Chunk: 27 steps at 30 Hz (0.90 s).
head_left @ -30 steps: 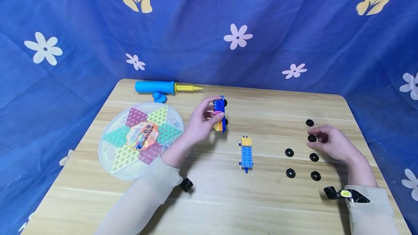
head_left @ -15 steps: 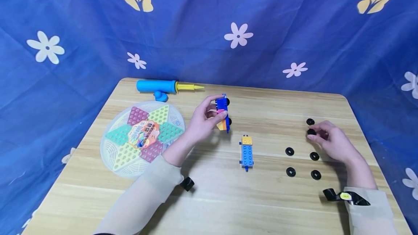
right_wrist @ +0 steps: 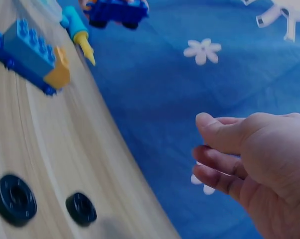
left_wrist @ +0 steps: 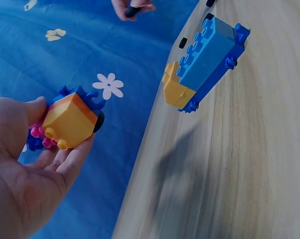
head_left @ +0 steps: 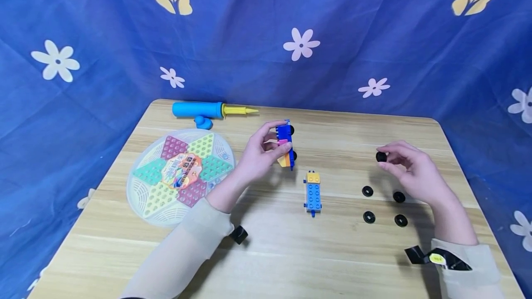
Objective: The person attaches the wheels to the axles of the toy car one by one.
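Note:
My left hand (head_left: 259, 153) grips a toy brick car (head_left: 284, 144) of dark blue, pink and yellow-orange blocks, turned on its side so its black wheels face right. In the left wrist view its yellow block end (left_wrist: 70, 122) shows between thumb and fingers. Above the table's right side, my right hand (head_left: 415, 170) pinches black toy wheels (head_left: 381, 156) between thumb and fingertips; how many is partly hidden. The right wrist view shows the hand (right_wrist: 254, 164) from behind, the wheels out of sight. Between the hands stands a blue and yellow brick car base (head_left: 313, 193) with bare axle pegs.
Several loose black wheels (head_left: 369, 217) lie flat on the wooden table (head_left: 282, 262), below the right hand. To the left are a round Chinese checkers board (head_left: 143, 209), a small blue duck (head_left: 202, 122) and a blue pump (head_left: 197, 110) with yellow nozzle. A blue flowered cloth (head_left: 249, 22) hangs behind.
My right hand has gathered wheels from the far right and lifted them leftward; the two far wheels there no longer show on the table. The left hand has shifted slightly right with the toy car.

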Each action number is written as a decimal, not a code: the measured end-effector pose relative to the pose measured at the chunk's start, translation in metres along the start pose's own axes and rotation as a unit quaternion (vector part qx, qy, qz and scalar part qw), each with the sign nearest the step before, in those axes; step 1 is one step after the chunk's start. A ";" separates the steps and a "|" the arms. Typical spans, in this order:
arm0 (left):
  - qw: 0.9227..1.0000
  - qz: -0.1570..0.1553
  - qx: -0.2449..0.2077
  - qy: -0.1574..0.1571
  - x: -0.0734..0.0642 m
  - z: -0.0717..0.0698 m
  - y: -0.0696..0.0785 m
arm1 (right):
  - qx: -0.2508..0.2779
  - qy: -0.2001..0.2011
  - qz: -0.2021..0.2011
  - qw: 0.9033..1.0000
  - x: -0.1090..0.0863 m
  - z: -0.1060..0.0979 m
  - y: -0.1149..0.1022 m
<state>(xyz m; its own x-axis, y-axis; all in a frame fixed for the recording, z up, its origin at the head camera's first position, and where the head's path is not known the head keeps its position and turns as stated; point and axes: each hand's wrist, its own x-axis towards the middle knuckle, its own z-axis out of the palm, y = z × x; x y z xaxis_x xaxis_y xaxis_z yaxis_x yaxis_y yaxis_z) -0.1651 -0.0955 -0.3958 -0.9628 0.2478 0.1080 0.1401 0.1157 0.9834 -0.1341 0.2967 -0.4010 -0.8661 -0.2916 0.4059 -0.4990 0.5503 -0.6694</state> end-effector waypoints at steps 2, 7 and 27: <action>1.000 0.002 0.000 -0.002 -0.001 0.000 0.001 | 0.019 0.006 -0.022 1.000 0.004 0.002 -0.007; 1.000 0.010 -0.004 -0.016 -0.003 0.002 0.005 | 0.051 0.026 -0.065 0.996 0.013 0.005 -0.021; 0.999 0.028 -0.030 -0.017 -0.005 0.014 0.016 | 0.135 0.039 -0.125 0.982 0.032 0.036 -0.074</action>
<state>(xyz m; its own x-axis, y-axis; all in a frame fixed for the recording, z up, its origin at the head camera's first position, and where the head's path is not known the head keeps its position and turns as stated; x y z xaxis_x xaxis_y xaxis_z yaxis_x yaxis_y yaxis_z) -0.1549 -0.0814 -0.3827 -0.9451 0.2853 0.1594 0.1790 0.0439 0.9829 -0.1262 0.2186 -0.3606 -0.7165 -0.3244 0.6176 -0.6938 0.2390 -0.6794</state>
